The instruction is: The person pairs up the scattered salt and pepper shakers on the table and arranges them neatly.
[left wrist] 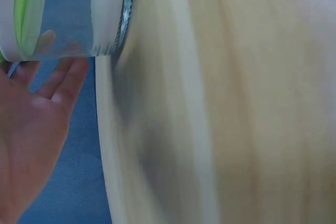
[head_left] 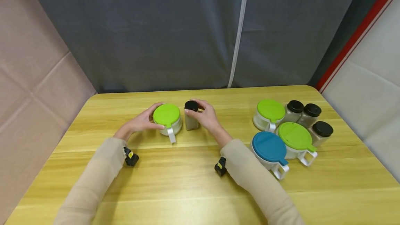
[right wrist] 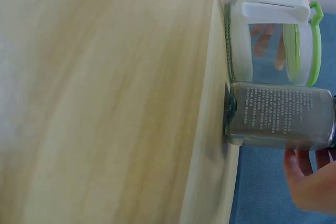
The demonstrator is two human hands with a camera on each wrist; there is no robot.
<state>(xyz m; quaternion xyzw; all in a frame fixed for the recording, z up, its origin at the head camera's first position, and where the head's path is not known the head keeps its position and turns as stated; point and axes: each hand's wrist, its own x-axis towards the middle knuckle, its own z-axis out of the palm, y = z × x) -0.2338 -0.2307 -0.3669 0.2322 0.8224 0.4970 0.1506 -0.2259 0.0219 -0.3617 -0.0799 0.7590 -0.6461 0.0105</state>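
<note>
Left of the table's middle stands a glass seasoning pot (head_left: 167, 115) with a bright green lid and a white handle pointing toward me. My left hand (head_left: 142, 121) holds it from the left, thumb at the front and fingers around the back. Close to its right is a square spice jar (head_left: 192, 122) with a black lid, upright on the wood. My right hand (head_left: 207, 115) grips this jar near its top, thumb in front and fingers behind. Small printed text covers the spice jar's side (right wrist: 273, 111) in the right wrist view.
At the right of the wooden table (head_left: 175, 186) stand two more green-lidded pots (head_left: 270, 110) (head_left: 295, 136), a blue-lidded pot (head_left: 269, 147) and three black-lidded jars (head_left: 322, 129). A grey curtain (head_left: 150, 34) hangs behind the table's back edge.
</note>
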